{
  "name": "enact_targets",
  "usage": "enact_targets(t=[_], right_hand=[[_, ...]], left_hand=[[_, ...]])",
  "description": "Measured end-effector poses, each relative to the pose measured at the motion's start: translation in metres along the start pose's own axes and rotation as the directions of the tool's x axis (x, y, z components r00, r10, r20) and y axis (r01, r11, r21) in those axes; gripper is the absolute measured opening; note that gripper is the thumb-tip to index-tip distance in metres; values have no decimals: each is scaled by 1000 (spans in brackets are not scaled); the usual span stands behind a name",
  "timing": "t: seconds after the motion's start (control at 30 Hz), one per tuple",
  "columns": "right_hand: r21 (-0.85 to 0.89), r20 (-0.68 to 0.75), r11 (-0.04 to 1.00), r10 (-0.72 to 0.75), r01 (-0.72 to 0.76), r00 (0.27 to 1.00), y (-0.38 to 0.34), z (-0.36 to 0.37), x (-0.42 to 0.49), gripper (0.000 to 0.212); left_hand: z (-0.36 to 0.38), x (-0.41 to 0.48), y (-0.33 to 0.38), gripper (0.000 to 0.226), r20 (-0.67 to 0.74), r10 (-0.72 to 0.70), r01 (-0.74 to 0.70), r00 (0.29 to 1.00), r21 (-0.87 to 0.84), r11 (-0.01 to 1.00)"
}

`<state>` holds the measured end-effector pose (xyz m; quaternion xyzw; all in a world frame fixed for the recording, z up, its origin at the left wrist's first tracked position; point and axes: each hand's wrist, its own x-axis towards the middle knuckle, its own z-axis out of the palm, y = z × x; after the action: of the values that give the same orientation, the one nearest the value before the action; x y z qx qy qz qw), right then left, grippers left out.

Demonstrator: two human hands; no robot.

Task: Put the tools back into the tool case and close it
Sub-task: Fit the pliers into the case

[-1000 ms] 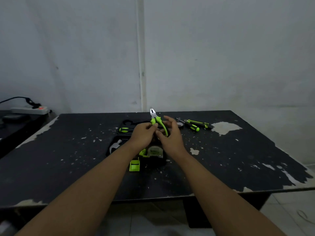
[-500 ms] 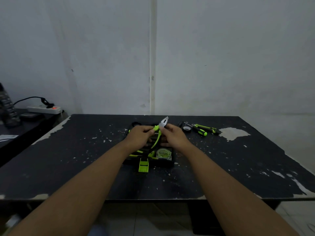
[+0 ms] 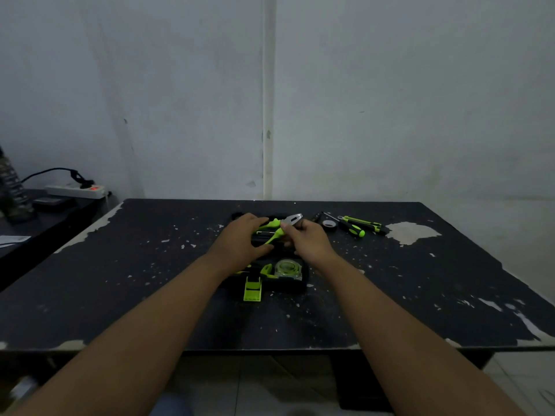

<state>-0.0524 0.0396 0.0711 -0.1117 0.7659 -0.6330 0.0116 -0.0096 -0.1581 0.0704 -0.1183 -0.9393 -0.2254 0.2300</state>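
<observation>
Pliers [image 3: 280, 226]: bare grey metal head, glossy lime-green grips that splay apart toward the near left. Long axis runs near-left to far-right; the nose points far-right and sits slightly raised. They are held over the far half of the tool case [image 3: 295, 283], a black moulded plastic tray lying open near the table's centre.

Right hand [image 3: 306, 240]: fingers curled narrow, pinching the pliers just behind the head. Left hand [image 3: 243, 238]: palm down, fingers loosely spread, tips resting on the upper green grip; whether it truly clamps the grip cannot be told.

In the case's near right pocket lies a round tape measure [image 3: 287, 268], translucent green. A flat lime-green latch [image 3: 252, 291] sticks out from the near edge onto the table.

Far right of the case, apart from it: a small dark tape roll [image 3: 329, 224] and two green-and-black screwdrivers [image 3: 359, 226], lying roughly left to right.

Table [image 3: 435, 283]: matt black top, paint chipped to pale patches.
</observation>
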Motion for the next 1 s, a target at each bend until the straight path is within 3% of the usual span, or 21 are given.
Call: enact_targets(t=[0.2,0.33,0.47,0.8,1.0], right_hand=[[20,-15,994,-109,109,994,9,0,3,25],[-250,73,949,-182,195,981,17,-10,11,30],[-392,100,901,-161,188,982,26,-10,15,26],[-562,96,808,-148,176,984,42,-3,20,20],[-610,130,776,-103,161,986,45,0,24,15]], left_hand=[[-7,-3,-17,71,59,29,-35,998,93,995],[-10,-8,-30,72,102,42,-58,994,158,986],[-5,-12,-40,72,157,73,-102,985,189,977],[2,-13,-57,76,285,48,-139,957,309,941],[5,-6,-66,64,321,88,-161,943,209,965]])
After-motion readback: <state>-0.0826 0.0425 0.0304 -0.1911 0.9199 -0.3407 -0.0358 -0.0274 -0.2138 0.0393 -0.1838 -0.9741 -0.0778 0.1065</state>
